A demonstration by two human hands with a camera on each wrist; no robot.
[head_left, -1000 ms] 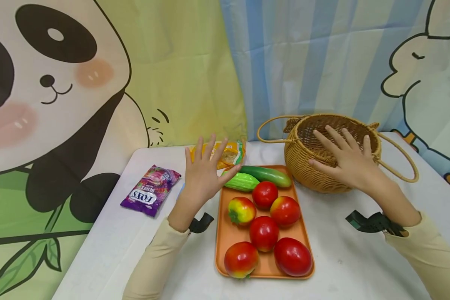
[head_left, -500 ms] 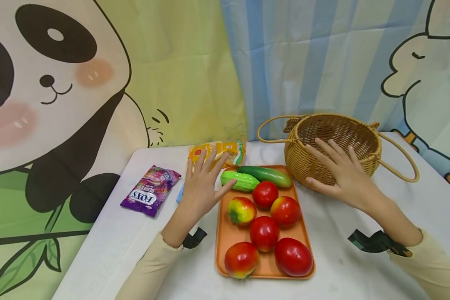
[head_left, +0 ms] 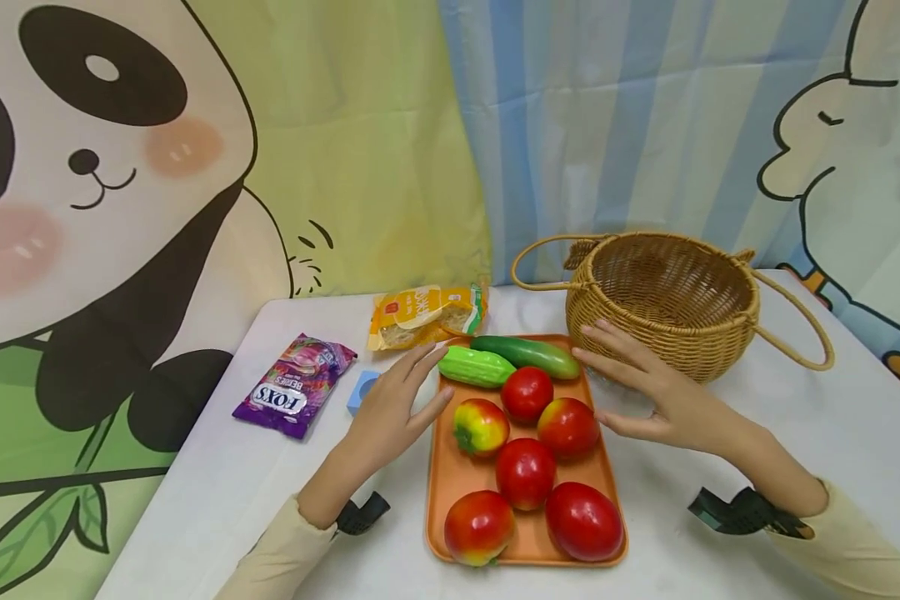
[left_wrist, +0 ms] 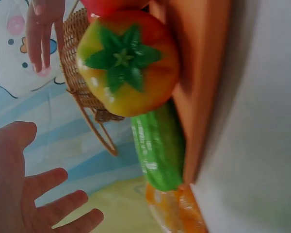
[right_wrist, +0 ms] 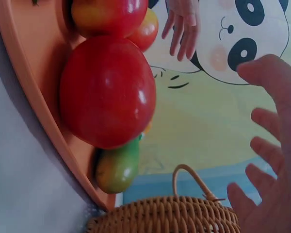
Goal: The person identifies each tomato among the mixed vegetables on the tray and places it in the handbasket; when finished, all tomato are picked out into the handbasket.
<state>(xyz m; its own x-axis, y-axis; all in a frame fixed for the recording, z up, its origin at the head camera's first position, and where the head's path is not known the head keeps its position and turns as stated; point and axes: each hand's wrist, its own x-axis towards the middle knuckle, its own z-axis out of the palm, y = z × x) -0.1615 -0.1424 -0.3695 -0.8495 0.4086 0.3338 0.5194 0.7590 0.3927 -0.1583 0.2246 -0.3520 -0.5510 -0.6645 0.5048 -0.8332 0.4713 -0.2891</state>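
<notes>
An orange tray (head_left: 450, 475) holds several red and red-yellow toy fruits, among them a tomato (head_left: 525, 475) in the middle and an oval red fruit (head_left: 585, 521) at the near right corner. Across its far end lie a bright green ridged vegetable (head_left: 476, 367) and a dark green cucumber (head_left: 536, 356). My left hand (head_left: 393, 408) hovers by the tray's left side, fingers spread, holding nothing. On the other side my right hand (head_left: 660, 396), likewise spread, is near the right edge. The left wrist view shows a fruit with a green star-shaped calyx (left_wrist: 123, 58).
A wicker basket (head_left: 663, 350) with two loop handles stands at the back right, behind my right hand. A purple Fox's sweets bag (head_left: 296, 385) lies at left. A yellow food packet (head_left: 427, 312) lies behind the tray. My left hand partly covers a light blue block (head_left: 358, 392).
Both hands have come down from raised positions toward the tray's sides. The right hand has left the front of the basket's opening, and the yellow packet and blue block show more.
</notes>
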